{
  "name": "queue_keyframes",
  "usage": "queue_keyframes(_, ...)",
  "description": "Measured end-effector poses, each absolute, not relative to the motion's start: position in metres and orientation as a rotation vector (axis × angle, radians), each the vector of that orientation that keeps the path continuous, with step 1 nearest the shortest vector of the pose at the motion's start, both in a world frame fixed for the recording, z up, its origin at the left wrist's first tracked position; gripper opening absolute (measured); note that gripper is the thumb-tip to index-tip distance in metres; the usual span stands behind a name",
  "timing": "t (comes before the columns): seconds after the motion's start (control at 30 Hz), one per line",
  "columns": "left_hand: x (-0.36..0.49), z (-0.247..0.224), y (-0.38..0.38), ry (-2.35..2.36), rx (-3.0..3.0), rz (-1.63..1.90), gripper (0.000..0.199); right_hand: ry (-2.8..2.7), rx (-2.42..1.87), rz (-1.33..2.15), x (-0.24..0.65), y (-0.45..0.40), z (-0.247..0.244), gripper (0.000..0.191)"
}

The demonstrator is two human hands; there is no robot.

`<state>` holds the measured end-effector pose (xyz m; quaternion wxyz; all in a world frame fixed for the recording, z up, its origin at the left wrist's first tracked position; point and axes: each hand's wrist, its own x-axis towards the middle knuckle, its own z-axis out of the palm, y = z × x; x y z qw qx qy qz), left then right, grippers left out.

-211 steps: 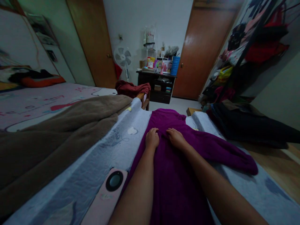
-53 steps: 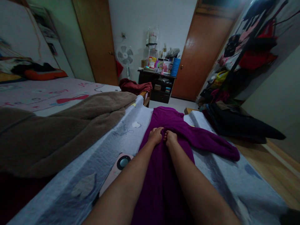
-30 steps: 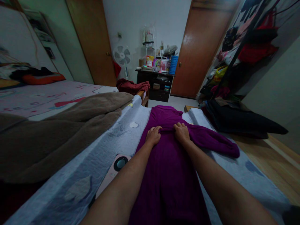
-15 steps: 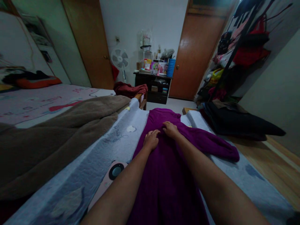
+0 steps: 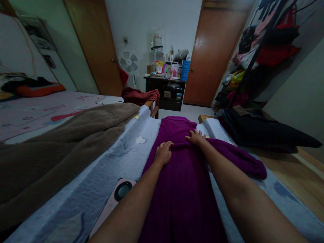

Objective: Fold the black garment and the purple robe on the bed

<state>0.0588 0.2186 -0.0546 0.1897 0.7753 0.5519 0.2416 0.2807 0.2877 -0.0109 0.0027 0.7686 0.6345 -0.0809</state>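
A purple long-sleeved garment [image 5: 182, 182] lies spread along the bed, its collar end away from me and one sleeve stretched out to the right. My left hand [image 5: 163, 153] rests on its left part, palm down with the fingers extended. My right hand [image 5: 196, 137] lies on the right side near the shoulder, fingers spread on the cloth. Neither hand grips anything. Beside my left forearm is a pink phone [image 5: 115, 199] with a large round dark disc, partly hidden by the arm.
Under the garment is a light blue patterned bed sheet [image 5: 111, 168]. A brown plush blanket [image 5: 63, 145] lies to the left. Dark folded clothes [image 5: 263, 131] are piled on the right over a wooden surface [image 5: 286, 167]. A dark cabinet [image 5: 163, 92] and a fan [image 5: 129, 62] stand beyond the bed.
My right hand has slid to the right across the garment, toward its right shoulder, and its fingers have spread. My left hand stays almost in place. The sleeve appears slightly further right.
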Motion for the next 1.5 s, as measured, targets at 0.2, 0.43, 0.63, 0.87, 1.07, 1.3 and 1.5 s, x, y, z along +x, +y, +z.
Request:
queue_keyframes(0.2, 0.059, -0.053, 0.218, 1.537, 2.178, 0.662, 0.047, 2.539, 1.959, -0.24, 0.25, 0.274, -0.021, 0.057)
queue_keyframes(0.43, 0.059, -0.051, 0.217, 1.549, 2.175, 0.692, 0.048, 2.426, 2.083, -0.268, 0.272, 0.273, -0.008, 0.038)
queue_keyframes(0.63, 0.058, -0.054, 0.217, 1.524, 2.197, 0.647, 0.059, 2.303, 2.371, -0.126, 0.266, 0.309, 0.005, 0.033)
queue_keyframes(0.87, 0.056, -0.057, 0.218, 1.492, 2.213, 0.628, 0.06, 2.125, 2.57, -0.108, 0.255, 0.331, -0.013, 0.034)
queue_keyframes(1.07, 0.057, -0.06, 0.219, 1.49, 2.219, 0.663, 0.056, 2.078, 2.655, -0.074, 0.253, 0.34, -0.012, 0.037)
queue_keyframes(1.3, 0.056, -0.06, 0.219, 1.478, 2.2, 0.669, 0.057, 2.033, 2.733, -0.01, 0.251, 0.337, -0.019, 0.044)
queue_keyframes(1.5, 0.056, -0.054, 0.217, 1.483, 2.217, 0.65, 0.054, 2.241, 2.547, -0.061, 0.246, 0.315, -0.017, 0.05)
